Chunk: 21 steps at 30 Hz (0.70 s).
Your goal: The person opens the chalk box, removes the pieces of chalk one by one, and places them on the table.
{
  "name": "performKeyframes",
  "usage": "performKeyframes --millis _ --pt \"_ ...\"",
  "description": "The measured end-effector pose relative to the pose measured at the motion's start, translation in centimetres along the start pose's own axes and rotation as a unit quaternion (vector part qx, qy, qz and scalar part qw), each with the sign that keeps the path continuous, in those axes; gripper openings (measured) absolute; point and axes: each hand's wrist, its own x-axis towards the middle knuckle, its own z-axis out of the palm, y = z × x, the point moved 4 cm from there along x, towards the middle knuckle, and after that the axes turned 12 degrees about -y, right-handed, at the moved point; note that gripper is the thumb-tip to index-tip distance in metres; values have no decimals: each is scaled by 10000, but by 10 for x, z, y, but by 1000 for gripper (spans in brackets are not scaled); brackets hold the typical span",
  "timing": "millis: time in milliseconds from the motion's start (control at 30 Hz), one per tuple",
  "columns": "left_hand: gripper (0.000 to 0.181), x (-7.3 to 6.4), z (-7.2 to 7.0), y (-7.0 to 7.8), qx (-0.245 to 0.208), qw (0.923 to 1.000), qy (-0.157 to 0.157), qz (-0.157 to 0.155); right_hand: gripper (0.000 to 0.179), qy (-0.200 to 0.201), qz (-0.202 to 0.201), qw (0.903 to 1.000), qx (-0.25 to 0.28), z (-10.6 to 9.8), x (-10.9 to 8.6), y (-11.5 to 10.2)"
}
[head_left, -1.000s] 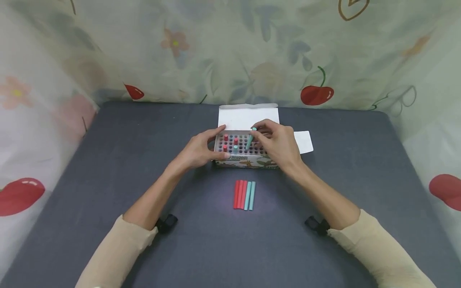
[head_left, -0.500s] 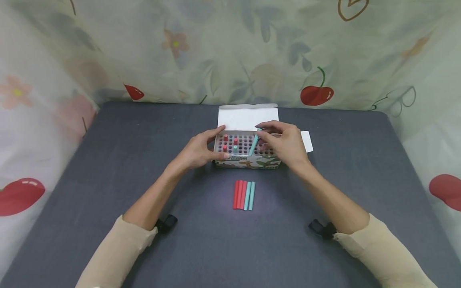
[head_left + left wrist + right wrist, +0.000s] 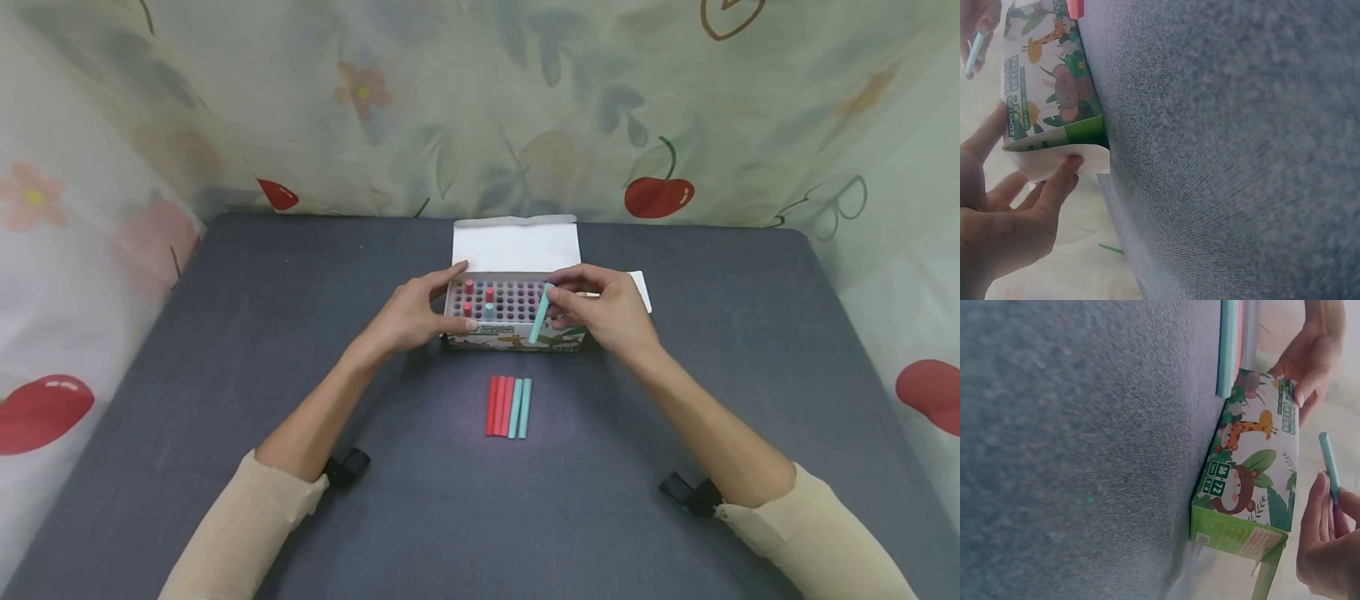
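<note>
An open chalk box (image 3: 506, 340) with animal pictures stands upright at the back of the table. Its holed insert (image 3: 517, 302) bears a few red chalk sticks (image 3: 490, 294) and one teal one on the left side. My left hand (image 3: 416, 312) grips the box's left end, thumb on the front edge and index finger at the back. Between thumb and fingers my right hand (image 3: 611, 312) pinches a teal chalk stick (image 3: 1330, 464), tilted, above the box's front right. Three red sticks (image 3: 499, 406) and two teal sticks (image 3: 520, 408) lie side by side before the box.
The box's white lid (image 3: 516, 244) stands folded back behind it, and a white side flap (image 3: 640, 287) sticks out at the right. A dark grey cloth covers the table (image 3: 337, 517). Patterned curtains (image 3: 480, 108) hang at the back and sides.
My right hand has moved right and toward me, carrying the teal chalk stick from over the holes to the box's front edge. My left hand stays on the box.
</note>
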Motion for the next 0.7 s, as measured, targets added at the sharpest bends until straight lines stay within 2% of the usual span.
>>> performKeyframes --millis 333,700 --pt "88 -2 1 -2 -71 10000 -25 -1 34 -427 174 9986 263 1 -17 6" --pt "89 0 -1 0 53 10000 -11 33 31 -557 464 9968 333 4 -31 21"
